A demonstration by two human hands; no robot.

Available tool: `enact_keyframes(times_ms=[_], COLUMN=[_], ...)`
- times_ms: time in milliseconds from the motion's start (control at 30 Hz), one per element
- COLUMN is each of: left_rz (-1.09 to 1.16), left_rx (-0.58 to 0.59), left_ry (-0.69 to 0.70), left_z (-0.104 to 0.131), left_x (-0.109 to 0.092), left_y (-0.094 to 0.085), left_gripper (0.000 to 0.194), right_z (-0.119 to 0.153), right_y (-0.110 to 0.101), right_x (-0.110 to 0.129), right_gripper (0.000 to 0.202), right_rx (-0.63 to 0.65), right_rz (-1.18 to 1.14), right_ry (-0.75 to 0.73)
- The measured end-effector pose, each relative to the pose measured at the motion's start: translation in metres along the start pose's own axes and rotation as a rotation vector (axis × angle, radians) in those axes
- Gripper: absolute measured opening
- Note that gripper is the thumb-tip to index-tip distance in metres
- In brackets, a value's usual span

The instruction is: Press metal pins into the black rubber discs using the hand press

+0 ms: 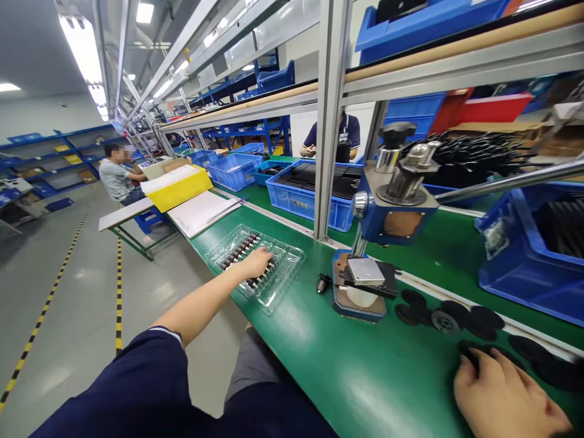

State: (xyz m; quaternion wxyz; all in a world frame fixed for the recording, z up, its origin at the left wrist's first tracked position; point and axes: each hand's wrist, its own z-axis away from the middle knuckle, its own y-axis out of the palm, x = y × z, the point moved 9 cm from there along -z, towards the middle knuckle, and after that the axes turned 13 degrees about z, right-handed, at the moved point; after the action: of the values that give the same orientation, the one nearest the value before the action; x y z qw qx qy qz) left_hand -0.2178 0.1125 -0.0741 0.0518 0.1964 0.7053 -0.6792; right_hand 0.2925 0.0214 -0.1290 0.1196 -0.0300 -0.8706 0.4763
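My left hand (258, 263) reaches into a clear plastic tray (287, 267) that holds rows of small dark parts with white ends (239, 250). Its fingers curl down over the parts, and their tips are hidden. At the lower right, my right hand (506, 389) has its fingers bent round a black disc (469, 351), beside several other black discs (488, 319). Between the hands stands a blue hand press (396, 213) with a flat metal block (365, 271) on its base. A small black part (323, 283) lies left of the press base.
Blue bins (292, 198) line the back of the green table (314, 359), and a large blue bin (524, 267) stands at right. An upright metal post (326, 121) rises behind the tray. One person (353, 134) sits opposite, another (116, 176) at far left.
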Motion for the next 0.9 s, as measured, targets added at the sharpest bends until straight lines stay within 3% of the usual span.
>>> enact_keyframes(times_ms=[167,367,600,733,800,900], left_rz=[-0.078,-0.1,-0.087,-0.028,0.045,0.335], left_rx=[0.127,0.059,-0.118,-0.26,-0.349,-0.542], left_ry=[-0.012,-0.051,-0.082,-0.092,-0.082,-0.082], left_z=[-0.002,-0.008,0.011,0.02,0.023,0.035], left_x=[0.017,0.026,0.025,0.027,0.023,0.008], left_y=[0.019,0.021,0.019,0.01,0.002,-0.011], left_gripper=[0.024,0.017,0.011,0.02,0.028,0.036], right_z=[0.001,0.001,0.007,0.011,0.013,0.015], right_y=[-0.006,-0.007,-0.002,-0.005,-0.007,-0.008], right_x=[0.0,-0.007,-0.006,-0.004,-0.003,-0.003], right_gripper=[0.036,0.038,0.036,0.031,0.029,0.026], right_rx=[-0.06,-0.004,-0.053,-0.053,-0.047,-0.027], right_rz=[0.132,0.109,-0.134,-0.172,-0.176,-0.188], right_ry=[-0.003,0.023,-0.055,-0.056,-0.055,-0.042])
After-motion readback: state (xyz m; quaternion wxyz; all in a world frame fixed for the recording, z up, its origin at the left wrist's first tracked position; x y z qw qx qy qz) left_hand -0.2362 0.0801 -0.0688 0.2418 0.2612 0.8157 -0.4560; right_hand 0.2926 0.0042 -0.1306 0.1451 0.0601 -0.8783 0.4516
